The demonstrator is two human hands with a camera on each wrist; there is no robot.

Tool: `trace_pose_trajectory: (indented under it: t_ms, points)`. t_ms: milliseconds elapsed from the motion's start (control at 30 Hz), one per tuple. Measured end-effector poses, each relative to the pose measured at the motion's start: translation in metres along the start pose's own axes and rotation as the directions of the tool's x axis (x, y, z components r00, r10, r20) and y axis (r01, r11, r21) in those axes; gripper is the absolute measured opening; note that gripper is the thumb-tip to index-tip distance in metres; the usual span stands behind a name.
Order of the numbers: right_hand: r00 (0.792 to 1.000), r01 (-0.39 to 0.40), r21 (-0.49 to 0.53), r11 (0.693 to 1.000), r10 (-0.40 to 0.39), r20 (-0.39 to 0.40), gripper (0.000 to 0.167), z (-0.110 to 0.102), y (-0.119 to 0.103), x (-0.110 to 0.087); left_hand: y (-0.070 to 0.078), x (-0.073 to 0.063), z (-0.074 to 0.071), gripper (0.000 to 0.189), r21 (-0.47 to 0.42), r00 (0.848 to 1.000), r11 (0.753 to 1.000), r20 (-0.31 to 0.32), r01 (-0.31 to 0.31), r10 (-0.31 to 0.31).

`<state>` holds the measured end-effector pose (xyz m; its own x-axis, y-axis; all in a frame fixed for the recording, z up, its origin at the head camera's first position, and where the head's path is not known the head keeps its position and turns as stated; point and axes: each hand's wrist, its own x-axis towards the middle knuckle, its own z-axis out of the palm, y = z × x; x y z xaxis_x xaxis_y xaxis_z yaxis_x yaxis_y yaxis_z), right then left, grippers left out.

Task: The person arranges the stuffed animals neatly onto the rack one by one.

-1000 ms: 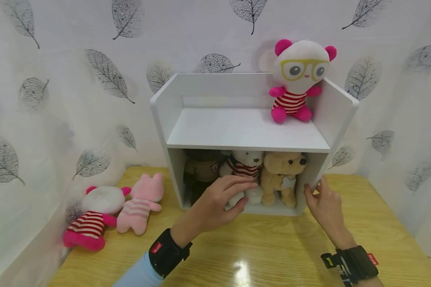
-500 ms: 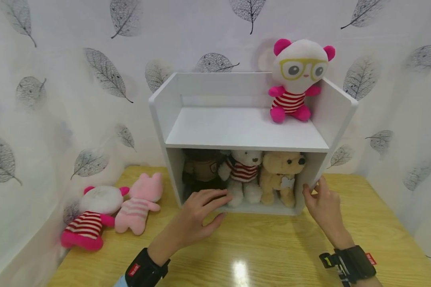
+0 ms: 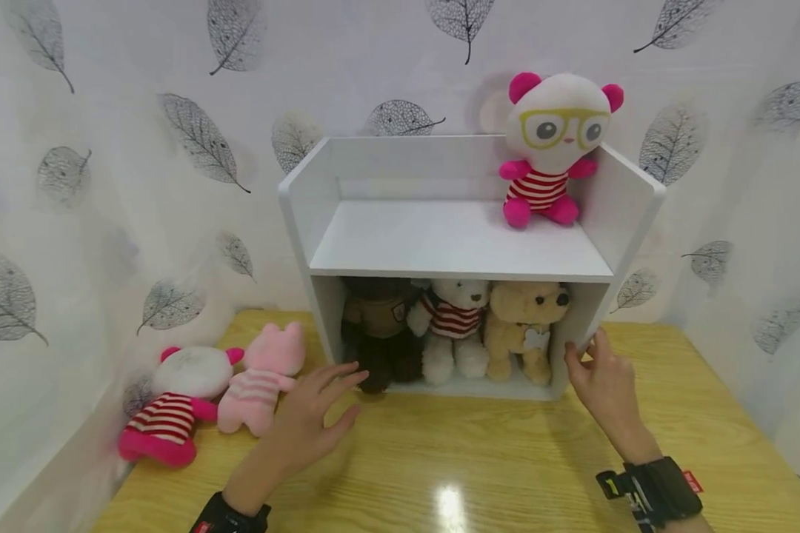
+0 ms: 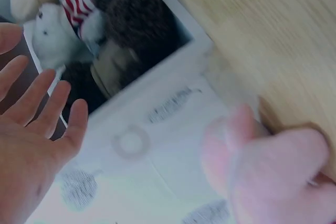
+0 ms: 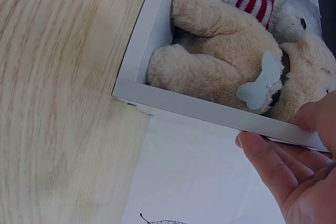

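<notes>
My left hand (image 3: 307, 422) hovers over the table with fingers spread, holding nothing, just right of a pink plush toy (image 3: 252, 400) in a striped top. In the left wrist view that pink plush (image 4: 278, 166) is apart from the hand. My right hand (image 3: 603, 385) pinches the right side panel of the white shelf (image 3: 460, 237) between thumb and fingers; the right wrist view shows the panel edge (image 5: 199, 109) in that grip. On the lower level sit a dark brown plush bear (image 3: 390, 352), a white plush in a striped sweater (image 3: 455, 322) and a tan plush dog (image 3: 520, 326).
A panda plush with yellow glasses (image 3: 540, 185) sits at the right of the upper level. Another pink-and-white plush in red stripes (image 3: 167, 414) lies at the table's left. The wooden table (image 3: 507, 459) meets a leaf-patterned backdrop (image 3: 140, 133) behind.
My left hand has moved left and down, from in front of the white plush to beside the pink plush, uncovering the brown bear. The right hand stays on the shelf panel.
</notes>
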<state>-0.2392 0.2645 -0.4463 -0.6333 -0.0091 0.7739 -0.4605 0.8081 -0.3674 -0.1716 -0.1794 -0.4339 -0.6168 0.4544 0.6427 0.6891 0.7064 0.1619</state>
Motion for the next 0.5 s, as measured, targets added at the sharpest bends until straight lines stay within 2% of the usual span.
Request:
trace_pose_trajectory:
  t_ms: [67,133,167,233,300,367,433,500]
  points:
    - [1.0,0.007,0.001,1.0,-0.007,0.002,0.042,0.001,0.0,0.0,-0.007,-0.007,-0.004,0.054,0.031,0.999,0.999,-0.011,0.04,-0.039]
    - [1.0,0.013,0.007,1.0,-0.013,0.007,0.043,0.002,-0.001,0.0,-0.013,-0.016,-0.01,0.052,0.077,0.994,0.991,0.001,0.106,-0.106]
    - [1.0,0.015,0.009,1.0,-0.015,0.008,0.043,0.002,-0.001,-0.001,-0.016,-0.02,-0.013,0.051,0.098,0.988,0.984,0.011,0.151,-0.153]
    - [1.0,0.016,0.012,1.0,-0.017,0.01,0.043,0.002,-0.002,-0.001,-0.022,-0.028,-0.02,0.051,0.158,0.965,0.955,0.032,0.251,-0.259]
    - [1.0,0.014,0.009,1.0,-0.014,0.014,0.043,0.002,-0.002,-0.002,-0.028,-0.034,-0.028,0.053,0.239,0.928,0.907,0.053,0.347,-0.369]
    - [1.0,0.009,-0.002,1.0,-0.009,0.016,0.041,0.001,-0.002,-0.002,-0.033,-0.039,-0.035,0.056,0.309,0.883,0.852,0.069,0.424,-0.464]
    - [1.0,0.004,-0.009,1.0,-0.004,0.015,0.039,0.001,-0.001,-0.002,-0.039,-0.043,-0.041,0.057,0.364,0.84,0.803,0.088,0.472,-0.535]
    - [1.0,0.002,-0.012,1.0,-0.001,0.015,0.037,0.0,-0.001,-0.002,-0.043,-0.047,-0.043,0.058,0.378,0.799,0.768,0.11,0.517,-0.592]
